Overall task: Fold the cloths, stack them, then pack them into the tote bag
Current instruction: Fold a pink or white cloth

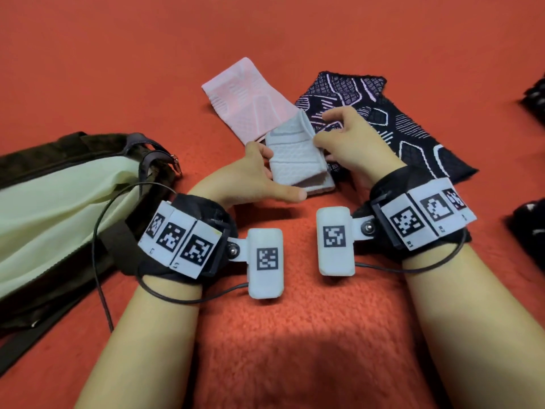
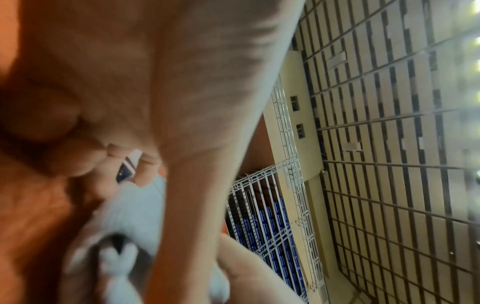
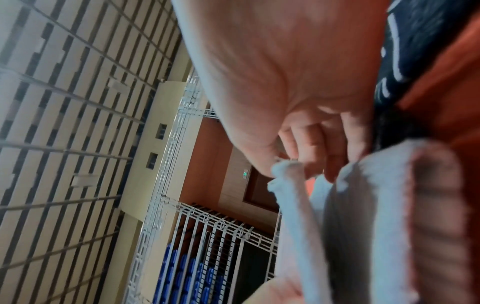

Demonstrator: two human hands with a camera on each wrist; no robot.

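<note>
**Cloths, hands and tote bag on red fleece surface**

White knit cloth (image 1: pixel 295 154): partly folded, ribbed and waffle-textured, grey band across upper part. Long axis from near edge up and slightly away; doubled layers visible at near end. Held just above red surface (image 1: pixel 280 335), between both hands, overlapping near corner of pink cloth.

Left hand (image 1: pixel 253 178): palm turned up and rightward, thumb extended along cloth's near edge, fingers against its left side. Grip versus mere support: cannot tell; left wrist view blurred.

Right hand (image 1: pixel 351 137): fingers curled, pinching right edge of white cloth; thumb and fingertips closed on fabric edge in right wrist view.

Pink cloth (image 1: pixel 247 98): flat, roughly rectangular, knit with lattice and ribbed panels. Long axis diagonal, far left to near right. Near corner under white cloth.

Dark patterned cloth (image 1: pixel 389 119): flat, black knit with pale outlined shapes and hatching. Long axis diagonal, far left to near right. Just right of pink cloth, partly beneath right hand.

Tote bag (image 1: pixel 59 208): lying on its side at left, well apart from cloths. Pale yellow-green fabric body, dark brown trim and straps, zip pull near top.

Wrist bands: black, with white marker blocks, cabled.
</note>
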